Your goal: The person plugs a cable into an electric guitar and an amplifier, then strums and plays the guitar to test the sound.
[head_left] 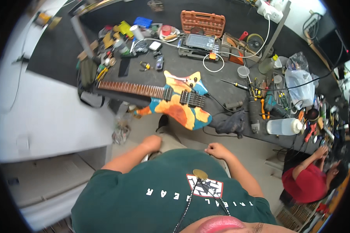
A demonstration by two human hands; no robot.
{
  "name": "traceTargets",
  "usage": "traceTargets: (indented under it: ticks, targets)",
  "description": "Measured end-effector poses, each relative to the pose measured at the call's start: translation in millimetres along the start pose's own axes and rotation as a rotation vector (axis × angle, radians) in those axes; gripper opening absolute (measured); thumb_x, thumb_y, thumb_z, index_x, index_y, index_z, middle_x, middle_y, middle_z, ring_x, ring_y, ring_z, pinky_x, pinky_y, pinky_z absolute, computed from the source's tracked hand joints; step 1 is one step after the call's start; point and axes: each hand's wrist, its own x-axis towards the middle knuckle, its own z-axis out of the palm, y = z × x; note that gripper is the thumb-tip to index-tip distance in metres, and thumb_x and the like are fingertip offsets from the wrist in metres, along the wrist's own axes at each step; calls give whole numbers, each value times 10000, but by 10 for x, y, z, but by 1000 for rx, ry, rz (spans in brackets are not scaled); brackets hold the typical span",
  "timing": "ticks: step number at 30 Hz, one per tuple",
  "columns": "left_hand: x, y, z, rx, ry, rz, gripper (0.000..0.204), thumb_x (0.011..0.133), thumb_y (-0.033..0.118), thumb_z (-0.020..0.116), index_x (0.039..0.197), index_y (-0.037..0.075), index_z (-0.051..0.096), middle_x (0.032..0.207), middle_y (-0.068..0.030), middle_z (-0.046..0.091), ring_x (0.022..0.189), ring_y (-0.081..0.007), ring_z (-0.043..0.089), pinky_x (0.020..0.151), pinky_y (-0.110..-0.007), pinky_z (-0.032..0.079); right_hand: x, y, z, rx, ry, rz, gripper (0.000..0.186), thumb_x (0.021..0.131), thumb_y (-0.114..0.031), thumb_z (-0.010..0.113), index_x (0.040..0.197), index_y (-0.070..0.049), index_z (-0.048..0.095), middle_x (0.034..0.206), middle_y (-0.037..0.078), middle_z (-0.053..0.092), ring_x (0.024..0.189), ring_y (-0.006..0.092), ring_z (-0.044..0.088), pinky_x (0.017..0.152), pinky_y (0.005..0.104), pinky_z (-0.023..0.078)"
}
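Beyond both hands (182, 145), guitar (175, 101) amid tools (260, 103).

A long dark counter (221, 83) runs across the upper part of the view, its top crowded with tools. On the left stands a pale grey cabinet (46, 112) with a flat top, a darker mat (50, 50) lying beyond it. The floor (252, 149) below the counter is beige. A white wall (299, 11) with a socket strip (270, 11) shows at the upper right. Light is bright and even.
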Motion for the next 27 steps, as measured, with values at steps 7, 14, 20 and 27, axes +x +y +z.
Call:
traceTargets:
  ticks: [7,14,20,27]
  targets:
    - [879,-433,319,-38,-58,383,283,871,222,675,1066,27,739,1098,-251,711,1032,-435,692,918,-558,561,1502,839,1674,-422,-221,135,436,877,-360,662,1033,30,778,1081,276,756,1006,445,733,889,530,575]
    - [1104,-614,882,21,36,355,244,864,293,690,984,91,756,1034,-181,754,979,-401,724,884,-575,535,2207,755,2698,-147,-292,405,458,881,-355,732,1181,-12,773,1238,211,755,1165,376,716,969,528,562]
    - [1325,-558,790,96,-57,362,226,901,327,687,1014,141,752,1000,-145,746,957,-374,724,848,-548,546,2735,841,3103,-50,-262,362,436,898,-349,714,1165,-10,778,1224,211,758,1154,381,718,965,532,561]
    - [1521,-812,769,117,81,311,291,970,385,621,1127,170,738,1038,-160,768,972,-414,732,861,-545,574,3221,1057,3208,-93,-207,332,415,918,-341,693,1147,-7,783,1208,212,761,1141,386,719,960,538,559]
